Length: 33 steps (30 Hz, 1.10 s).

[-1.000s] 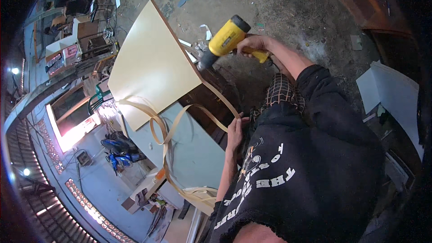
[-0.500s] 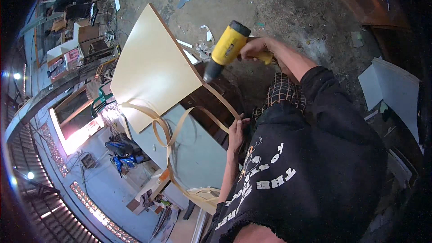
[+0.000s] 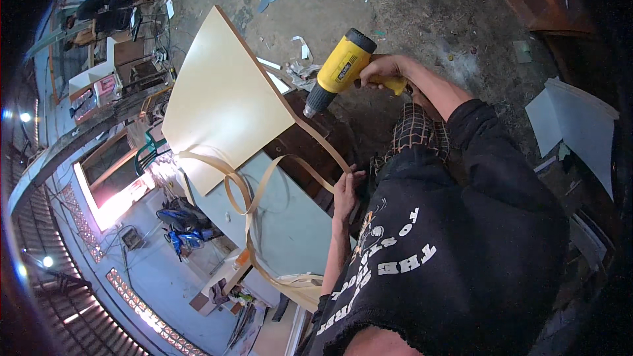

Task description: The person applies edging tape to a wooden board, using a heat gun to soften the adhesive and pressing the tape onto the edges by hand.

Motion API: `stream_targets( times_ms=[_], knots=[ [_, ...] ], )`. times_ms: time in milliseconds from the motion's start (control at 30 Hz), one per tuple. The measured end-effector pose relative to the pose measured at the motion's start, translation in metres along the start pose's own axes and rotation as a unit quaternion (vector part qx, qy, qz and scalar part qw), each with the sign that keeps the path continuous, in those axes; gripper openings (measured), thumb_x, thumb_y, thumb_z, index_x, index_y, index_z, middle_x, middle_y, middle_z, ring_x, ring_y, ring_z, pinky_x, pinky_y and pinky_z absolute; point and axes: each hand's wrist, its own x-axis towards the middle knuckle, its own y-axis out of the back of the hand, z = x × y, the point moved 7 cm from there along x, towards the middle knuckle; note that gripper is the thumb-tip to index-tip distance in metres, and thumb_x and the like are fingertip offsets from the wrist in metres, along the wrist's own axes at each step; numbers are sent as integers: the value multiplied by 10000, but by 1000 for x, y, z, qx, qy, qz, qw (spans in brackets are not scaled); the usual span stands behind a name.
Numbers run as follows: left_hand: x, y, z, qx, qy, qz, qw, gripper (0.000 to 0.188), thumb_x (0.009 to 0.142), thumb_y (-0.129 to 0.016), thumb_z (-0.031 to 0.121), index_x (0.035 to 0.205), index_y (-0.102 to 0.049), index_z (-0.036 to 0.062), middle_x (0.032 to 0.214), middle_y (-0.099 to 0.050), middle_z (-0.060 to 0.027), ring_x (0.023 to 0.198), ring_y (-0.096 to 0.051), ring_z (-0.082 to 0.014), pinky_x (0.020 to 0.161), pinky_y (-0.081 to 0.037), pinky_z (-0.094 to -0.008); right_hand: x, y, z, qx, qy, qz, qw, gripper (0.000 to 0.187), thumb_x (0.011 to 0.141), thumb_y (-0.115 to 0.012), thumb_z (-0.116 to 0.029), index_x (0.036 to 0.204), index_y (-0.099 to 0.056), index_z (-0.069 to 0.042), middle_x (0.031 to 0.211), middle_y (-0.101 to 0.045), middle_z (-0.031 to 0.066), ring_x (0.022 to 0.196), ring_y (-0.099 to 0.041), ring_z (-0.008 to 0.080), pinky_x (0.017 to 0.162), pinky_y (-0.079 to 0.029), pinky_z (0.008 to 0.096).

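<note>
Now | right hand (image 3: 382, 71) grips yellow heat gun (image 3: 344, 62) | left hand (image 3: 347, 188) pinches pale strip (image 3: 323, 144) beyond board (image 3: 224, 102), atop blue-grey surface (image 3: 290, 217) | nozzle (image 3: 310, 111) has shifted from board edge to near its corner, nearer the free strip

Board (image 3: 227, 102) partly over tabletop (image 3: 293, 227), gun (image 3: 343, 67) to its right
Strip (image 3: 324, 143) runs from the board's right corner to the left hand (image 3: 346, 189), its loops above the tabletop; motorbike (image 3: 186, 229) at left, sheets (image 3: 577, 135) far right.

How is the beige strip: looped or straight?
Partly looped: the strip curls over the bluish board, but runs nearly straight from the left hand to the cream panel.
</note>
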Motion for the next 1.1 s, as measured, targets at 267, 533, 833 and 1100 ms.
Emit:
stream_targets(
  times_ms=[267,533,833,1100],
  knots=[
    [2,4,-11,0,-3,-10,1000,460,1060,-371,278,1330,-497,-72,1119,-684,-119,1044,-625,-193,968,-449,-323,-1,7,5,-2,-5,24,1000,261,783,-676,-214,958,-634,-24,633,-569,28,499,-524,112,449,-429,271],
    [3,7,-12,21,-11,-4,1000,451,1059,-383,271,1332,-494,-70,1117,-683,-117,1043,-625,-180,951,-462,-317,-6,3,0,12,-26,29,999,232,783,-684,-205,929,-628,-35,656,-587,34,512,-535,120,468,-440,282],
    [3,10,-19,5,-11,2,1000,440,1059,-389,259,1332,-495,-69,1120,-678,-125,1052,-626,-190,953,-465,-324,2,3,5,16,-35,31,999,228,783,-688,-213,918,-632,-38,629,-575,26,510,-536,120,458,-431,279],
    [-1,-2,-5,-38,19,4,999,458,1060,-390,282,1343,-485,-65,1130,-675,-131,1051,-628,-190,944,-473,-326,0,8,2,-1,-22,25,999,221,790,-675,-200,914,-632,-23,623,-564,28,497,-524,123,456,-434,280]
  ],
)
